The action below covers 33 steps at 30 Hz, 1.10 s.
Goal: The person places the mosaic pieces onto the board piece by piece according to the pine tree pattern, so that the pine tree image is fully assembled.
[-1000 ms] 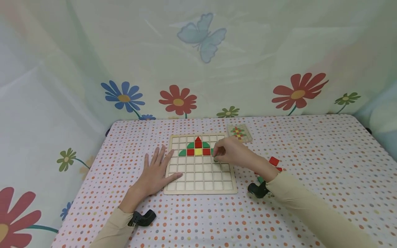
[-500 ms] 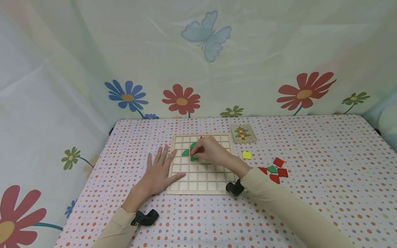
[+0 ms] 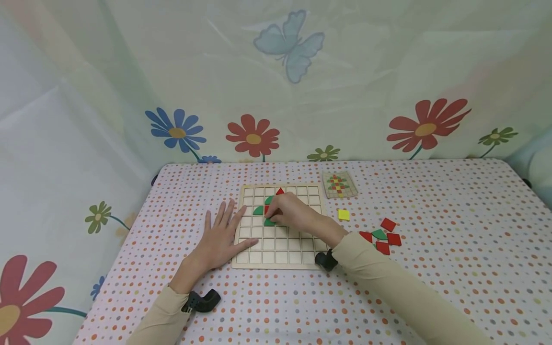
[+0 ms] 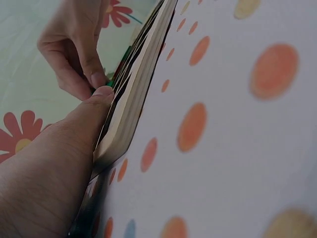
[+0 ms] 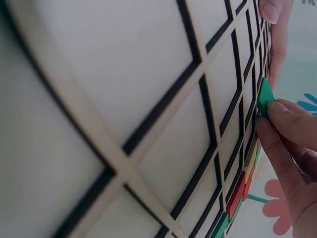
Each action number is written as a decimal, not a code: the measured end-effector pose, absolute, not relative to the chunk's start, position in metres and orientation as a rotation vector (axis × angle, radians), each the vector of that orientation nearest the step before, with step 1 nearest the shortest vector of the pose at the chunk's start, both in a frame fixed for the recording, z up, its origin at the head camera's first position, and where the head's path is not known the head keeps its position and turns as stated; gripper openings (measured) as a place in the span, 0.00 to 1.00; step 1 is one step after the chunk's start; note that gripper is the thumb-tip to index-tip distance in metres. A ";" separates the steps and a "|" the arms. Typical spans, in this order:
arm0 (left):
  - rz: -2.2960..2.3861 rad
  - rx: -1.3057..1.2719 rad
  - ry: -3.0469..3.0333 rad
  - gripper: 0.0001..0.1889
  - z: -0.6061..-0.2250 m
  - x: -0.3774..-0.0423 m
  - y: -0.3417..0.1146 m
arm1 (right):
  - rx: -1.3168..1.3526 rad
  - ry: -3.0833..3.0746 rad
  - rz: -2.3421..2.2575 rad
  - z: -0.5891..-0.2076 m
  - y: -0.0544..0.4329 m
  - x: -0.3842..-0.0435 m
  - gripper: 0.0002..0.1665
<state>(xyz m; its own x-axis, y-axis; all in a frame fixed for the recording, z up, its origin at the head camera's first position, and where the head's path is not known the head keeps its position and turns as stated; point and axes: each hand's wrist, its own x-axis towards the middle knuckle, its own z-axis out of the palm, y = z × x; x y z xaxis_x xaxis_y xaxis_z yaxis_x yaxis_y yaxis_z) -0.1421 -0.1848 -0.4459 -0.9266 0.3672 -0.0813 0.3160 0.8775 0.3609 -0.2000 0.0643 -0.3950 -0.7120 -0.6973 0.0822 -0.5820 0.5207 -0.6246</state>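
In the head view my left hand (image 3: 217, 239) lies spread, with fingertips and thumb over the left edge of a wooden grid board (image 3: 280, 258). My right hand (image 3: 293, 211) is above the board's upper middle. Its thumb and finger pinch a green rounded tile (image 5: 265, 96), seen tilted at the grid in the right wrist view. Set into the board are a red triangle tile (image 3: 280, 191), a green tile (image 3: 258, 210) and other red, green and yellow tiles, partly hidden by the right hand. In the left wrist view my left thumb (image 4: 101, 94) rests at the board's rim.
A pattern card (image 3: 339, 185) lies beyond the board's right corner. Nearer is a yellow square tile (image 3: 343, 214). Several loose tiles, red (image 3: 394, 239) and green (image 3: 379, 234), lie beside the right sleeve. A dotted cloth (image 3: 267, 306) covers the table, with a printed curtain (image 3: 366, 72) behind.
My right hand has moved left across the board, from the pattern's right side to its left, uncovering the yellow tile and loose pieces. The left hand stays put. The head view has shifted slightly.
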 end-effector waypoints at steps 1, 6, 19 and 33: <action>0.520 0.532 2.901 0.51 -0.446 -0.142 -0.185 | -1.114 2.585 -0.937 -0.395 0.064 -0.200 0.06; 0.532 0.541 2.900 0.52 -0.447 -0.143 -0.184 | -1.173 2.612 -0.843 -0.394 0.061 -0.201 0.06; 0.502 0.536 2.911 0.51 -0.449 -0.143 -0.186 | -1.238 2.640 -0.762 -0.394 0.059 -0.193 0.07; 0.484 0.536 2.938 0.52 -0.446 -0.141 -0.182 | -0.938 2.620 -0.867 -0.363 0.135 -0.160 0.10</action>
